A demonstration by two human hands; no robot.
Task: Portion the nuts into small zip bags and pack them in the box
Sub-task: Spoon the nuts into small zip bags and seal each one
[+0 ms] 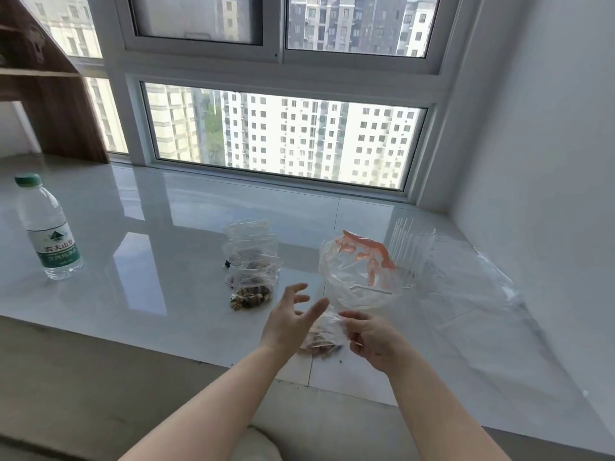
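A small clear zip bag (321, 339) with nuts in its bottom is held just above the white sill, between my two hands. My right hand (369, 337) pinches its upper right edge. My left hand (291, 319) is beside the bag's left side with its fingers spread and straight, holding nothing. Behind them a large clear plastic bag with orange print (361, 271) stands open. To the left lies a row of several small zip bags (251, 264), the nearest one holding nuts (251, 299).
A clear ribbed plastic box (411, 251) stands behind the large bag, at the right. Loose clear plastic sheet (482, 294) lies further right by the wall. A water bottle (46, 227) stands at the far left. Windows run behind the sill (149, 227).
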